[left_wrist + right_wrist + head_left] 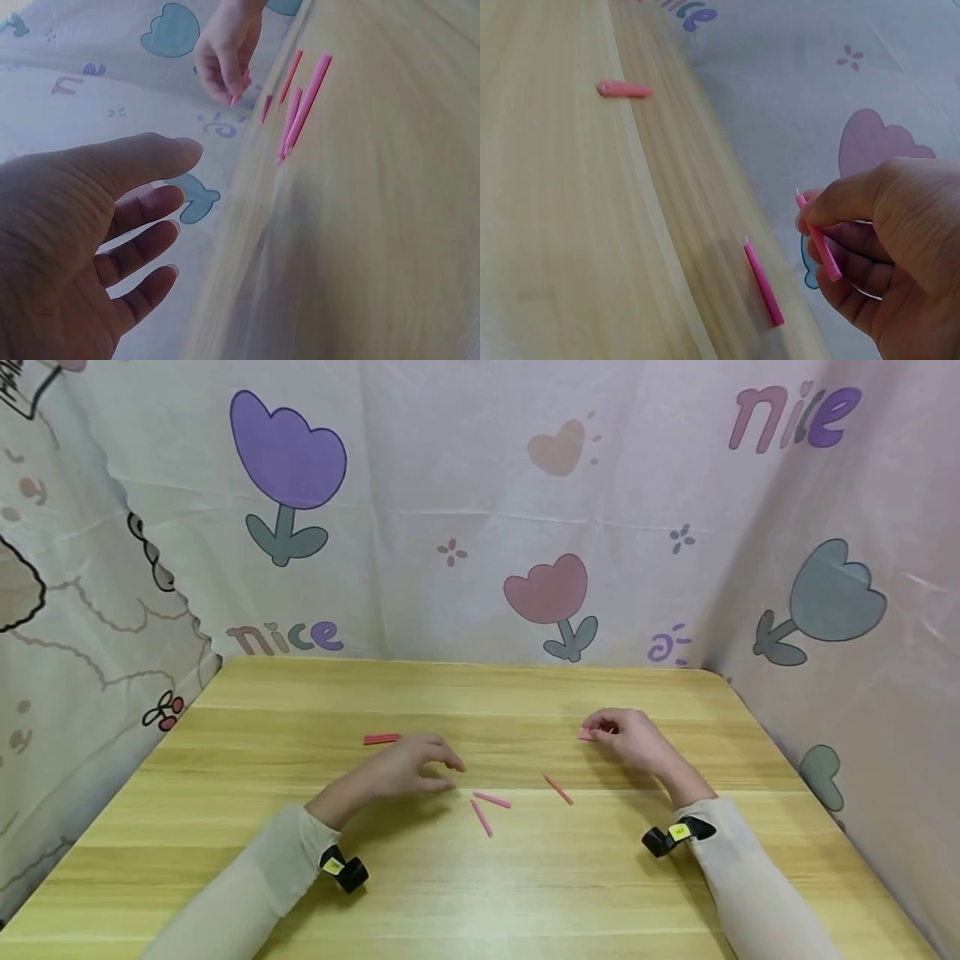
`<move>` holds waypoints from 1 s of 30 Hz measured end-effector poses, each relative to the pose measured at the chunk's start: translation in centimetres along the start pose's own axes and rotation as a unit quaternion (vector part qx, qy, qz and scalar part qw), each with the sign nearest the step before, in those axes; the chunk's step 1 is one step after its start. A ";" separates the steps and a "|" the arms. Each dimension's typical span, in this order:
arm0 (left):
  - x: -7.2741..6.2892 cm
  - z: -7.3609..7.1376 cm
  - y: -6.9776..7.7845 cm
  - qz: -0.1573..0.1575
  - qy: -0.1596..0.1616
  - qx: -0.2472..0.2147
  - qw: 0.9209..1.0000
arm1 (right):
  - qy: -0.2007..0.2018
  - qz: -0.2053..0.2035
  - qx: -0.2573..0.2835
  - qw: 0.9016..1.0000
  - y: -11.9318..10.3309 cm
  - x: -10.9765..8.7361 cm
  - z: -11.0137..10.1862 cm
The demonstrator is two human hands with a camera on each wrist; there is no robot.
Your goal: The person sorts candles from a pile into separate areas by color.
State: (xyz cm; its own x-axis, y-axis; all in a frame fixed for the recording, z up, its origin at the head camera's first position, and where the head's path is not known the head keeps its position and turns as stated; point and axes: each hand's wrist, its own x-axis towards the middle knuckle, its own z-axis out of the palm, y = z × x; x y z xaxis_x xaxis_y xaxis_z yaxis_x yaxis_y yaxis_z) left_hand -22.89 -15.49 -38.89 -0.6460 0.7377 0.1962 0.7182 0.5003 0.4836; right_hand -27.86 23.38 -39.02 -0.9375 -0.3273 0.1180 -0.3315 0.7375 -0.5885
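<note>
Between thumb and fingertips my right hand [633, 742] pinches a thin pink candle [823, 241] with a pale wick, held over the far right of the table. A darker pink candle [763, 285] lies on the wood below that hand. My left hand [412, 766] hovers left of the middle, its fingers loosely bent with nothing between them. Just right of it lie two pink candles [492, 799], set at an angle to each other. Farther right is a single orange candle [558, 789]. Several red candles [382, 738] lie side by side behind the left hand, partly covered by it.
The candles rest on a light wooden table [480, 893]. A printed cloth [450, 460] with flowers and lettering hangs behind its back edge and along both sides. Each wrist wears a small black camera [349, 873].
</note>
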 end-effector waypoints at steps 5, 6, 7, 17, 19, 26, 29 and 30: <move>0.3 0.6 0.7 0.025 -0.003 0.010 1.000 | -0.001 0.000 -0.005 1.000 0.8 0.5 0.0; 0.3 0.8 0.9 0.029 -0.003 0.010 1.000 | -0.002 0.000 -0.005 1.000 1.0 0.6 0.0; 0.3 0.9 1.0 0.033 -0.004 0.012 0.999 | -0.004 0.000 -0.004 1.000 1.2 0.7 0.0; 0.5 2.5 2.1 0.027 -0.021 0.011 0.999 | -0.020 0.008 0.026 0.999 2.6 1.3 0.6; 0.6 2.8 2.3 0.024 -0.026 0.014 0.999 | -0.025 0.005 0.023 0.999 2.8 1.5 0.6; 0.9 3.6 2.7 0.017 -0.042 0.011 0.999 | -0.031 -0.010 0.011 0.999 3.3 2.0 0.7; 0.9 3.7 2.9 0.016 -0.048 0.013 0.999 | -0.033 -0.017 0.007 0.999 3.6 2.1 0.9; 0.9 3.8 2.9 0.016 -0.049 0.014 0.999 | -0.034 -0.019 0.007 0.999 3.6 2.1 1.0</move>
State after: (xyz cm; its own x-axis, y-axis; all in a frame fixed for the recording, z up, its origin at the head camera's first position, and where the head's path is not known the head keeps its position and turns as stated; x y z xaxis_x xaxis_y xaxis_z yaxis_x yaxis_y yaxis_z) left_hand -20.43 -11.63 -40.56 -0.5952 0.7938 0.1251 0.7459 0.4878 0.4535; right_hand -30.93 24.77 -41.70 -0.9150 -0.3943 0.0857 -0.3643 0.7159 -0.5956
